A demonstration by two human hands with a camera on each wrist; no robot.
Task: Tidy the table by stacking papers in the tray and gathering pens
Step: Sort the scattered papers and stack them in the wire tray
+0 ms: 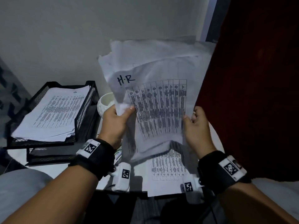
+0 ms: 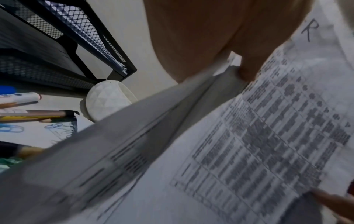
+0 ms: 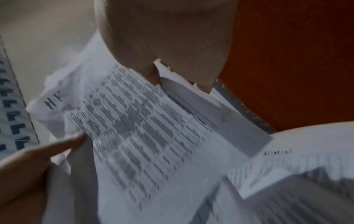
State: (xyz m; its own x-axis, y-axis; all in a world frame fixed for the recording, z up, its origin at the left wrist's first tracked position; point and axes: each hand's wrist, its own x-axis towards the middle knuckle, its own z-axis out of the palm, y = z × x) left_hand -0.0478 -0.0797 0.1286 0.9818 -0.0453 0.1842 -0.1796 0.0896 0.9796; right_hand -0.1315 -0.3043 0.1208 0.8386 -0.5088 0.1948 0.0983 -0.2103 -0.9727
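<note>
I hold a bundle of printed papers (image 1: pixel 159 109) upright above the table, its front sheet marked "H.R" over a table of text. My left hand (image 1: pixel 116 117) pinches its left edge, thumb on the front. My right hand (image 1: pixel 196 122) grips the right edge. The same papers (image 2: pixel 258 144) (image 3: pixel 134 128) fill both wrist views, blurred. A black mesh tray (image 1: pixel 84 110) at the left holds a stack of printed sheets (image 1: pixel 50 113). Pens and pencils (image 2: pixel 32 115) lie on the table beside the tray. Another printed sheet (image 1: pixel 168 168) lies flat under the bundle.
A white faceted cup (image 1: pixel 105 102) (image 2: pixel 107 100) stands between the tray and the held papers. Paper clips (image 2: pixel 55 126) lie near the pens. A lower black tray (image 1: pixel 51 152) sits under the mesh one. A dark red panel (image 1: pixel 252 78) rises at the right.
</note>
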